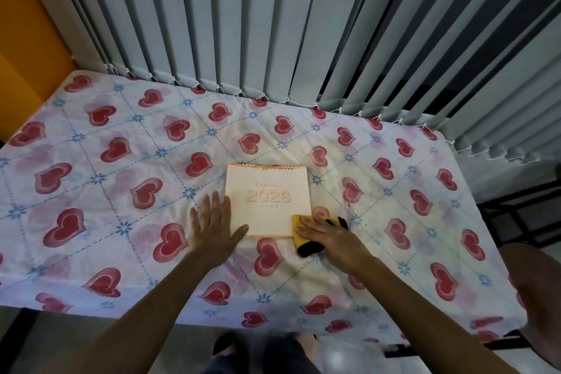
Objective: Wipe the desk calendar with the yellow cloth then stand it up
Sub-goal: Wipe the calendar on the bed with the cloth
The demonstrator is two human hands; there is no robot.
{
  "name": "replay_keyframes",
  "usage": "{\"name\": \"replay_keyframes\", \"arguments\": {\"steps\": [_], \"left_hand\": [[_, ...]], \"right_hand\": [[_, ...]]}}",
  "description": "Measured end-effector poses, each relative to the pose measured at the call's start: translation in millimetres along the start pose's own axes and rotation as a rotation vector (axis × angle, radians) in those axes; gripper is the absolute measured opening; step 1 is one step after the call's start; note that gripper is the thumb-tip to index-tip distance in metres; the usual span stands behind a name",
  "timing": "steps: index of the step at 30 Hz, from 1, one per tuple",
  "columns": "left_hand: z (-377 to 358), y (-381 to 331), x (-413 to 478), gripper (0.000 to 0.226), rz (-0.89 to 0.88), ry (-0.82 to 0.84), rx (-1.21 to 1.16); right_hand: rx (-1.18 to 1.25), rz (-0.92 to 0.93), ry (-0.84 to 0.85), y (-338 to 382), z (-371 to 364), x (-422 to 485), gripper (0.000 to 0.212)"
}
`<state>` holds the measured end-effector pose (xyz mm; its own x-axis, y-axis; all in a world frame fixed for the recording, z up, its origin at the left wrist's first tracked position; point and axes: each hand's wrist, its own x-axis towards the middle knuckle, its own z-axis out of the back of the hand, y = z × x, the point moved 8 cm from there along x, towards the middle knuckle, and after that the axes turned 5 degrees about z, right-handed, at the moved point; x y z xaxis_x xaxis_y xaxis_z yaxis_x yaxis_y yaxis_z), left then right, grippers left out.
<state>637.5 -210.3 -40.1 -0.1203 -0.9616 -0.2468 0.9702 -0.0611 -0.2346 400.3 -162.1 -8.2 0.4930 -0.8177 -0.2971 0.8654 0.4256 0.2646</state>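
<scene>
Wiping is in hand: the flat, open left hand [214,222] steadies the pale peach spiral-bound desk calendar [268,200] lying flat, the right hand [326,232] presses the yellow-and-black cloth [306,235] onto its near-right corner, so next comes sweeping across the "2026" cover.

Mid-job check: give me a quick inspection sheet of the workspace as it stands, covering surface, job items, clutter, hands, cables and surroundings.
Surface: table covered by a heart-print cloth, slightly wrinkled.
Job's things: desk calendar lies flat, cover up, spiral binding on the far edge; not yet stood up. Yellow cloth, with a black part, sits at the calendar's near right corner.
Clutter: nothing seen.
Hands: left hand flat and open, on the tablecloth at the calendar's left edge, thumb on its near corner. Right hand presses on the cloth.
Cables: nothing seen; only the bead chain linking the blind slats.
Surroundings: vertical blinds behind the table, orange wall at left, dark frame at right.
</scene>
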Motion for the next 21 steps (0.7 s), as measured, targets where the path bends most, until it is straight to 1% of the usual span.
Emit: {"name": "replay_keyframes", "arguments": {"steps": [1,3,4,6,12,16,19,21], "left_hand": [[2,-11,1,0.102,-0.007,-0.037,-0.018],[3,-42,9,0.083,-0.082,-0.089,-0.025],[0,-56,14,0.076,-0.123,-0.095,0.001],[-10,-71,22,0.069,-0.164,-0.071,0.072],[-18,-72,27,0.062,-0.181,-0.115,0.126],[-27,-70,32,0.064,-0.169,-0.084,0.114],[-31,-68,33,0.064,-0.153,-0.068,0.130],[-29,-68,33,0.064,-0.153,-0.071,0.116]], "right_hand": [[-0.016,-0.016,-0.008,3,-1,1,0.068],[-0.031,-0.059,-0.030,8,-1,4,0.064],[-0.042,-0.081,-0.035,10,-2,6,0.063],[-0.058,-0.124,-0.043,11,-2,8,0.063],[0.054,-0.331,-0.141,-5,17,33,0.067],[0.084,-0.432,-0.080,-33,44,82,0.060],[0.035,-0.475,-0.027,-46,60,109,0.065],[0.011,-0.473,-0.013,-48,62,114,0.064]]}}
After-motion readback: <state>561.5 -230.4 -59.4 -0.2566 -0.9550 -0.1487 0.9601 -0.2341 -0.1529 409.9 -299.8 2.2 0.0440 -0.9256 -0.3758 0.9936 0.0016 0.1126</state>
